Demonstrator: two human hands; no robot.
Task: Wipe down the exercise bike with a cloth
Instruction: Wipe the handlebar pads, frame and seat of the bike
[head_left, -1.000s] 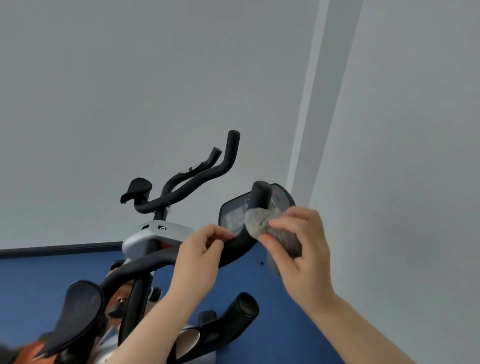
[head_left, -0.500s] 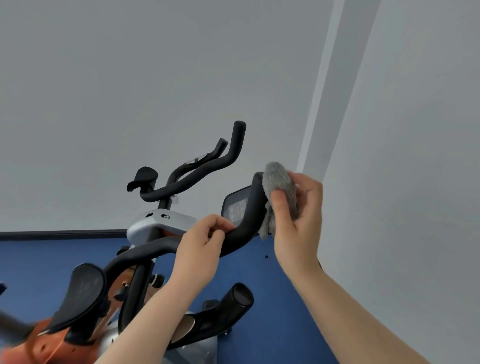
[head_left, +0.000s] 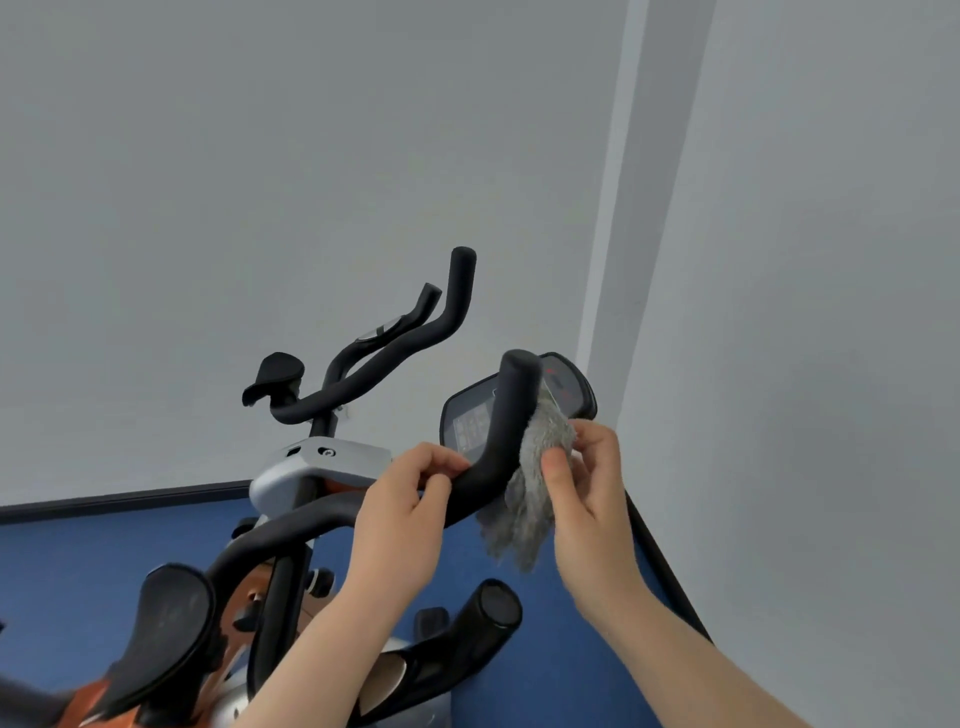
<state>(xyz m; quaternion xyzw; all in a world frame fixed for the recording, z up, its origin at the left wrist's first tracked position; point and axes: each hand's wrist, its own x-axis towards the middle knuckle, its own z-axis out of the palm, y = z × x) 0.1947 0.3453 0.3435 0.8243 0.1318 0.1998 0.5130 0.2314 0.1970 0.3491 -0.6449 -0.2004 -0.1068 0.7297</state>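
A single head-worn view looks forward and down from just behind the bike (head_left: 291, 519), close enough that both forearms enter from the bottom edge and the hands sit in the lower middle. The wide lens bends the scene: the wall corner (head_left: 608, 249) leans, and the blue floor (head_left: 78, 561) tilts. The nearest parts at lower left are blurred, so their detail is probably unreliable. No second view shares the scene.
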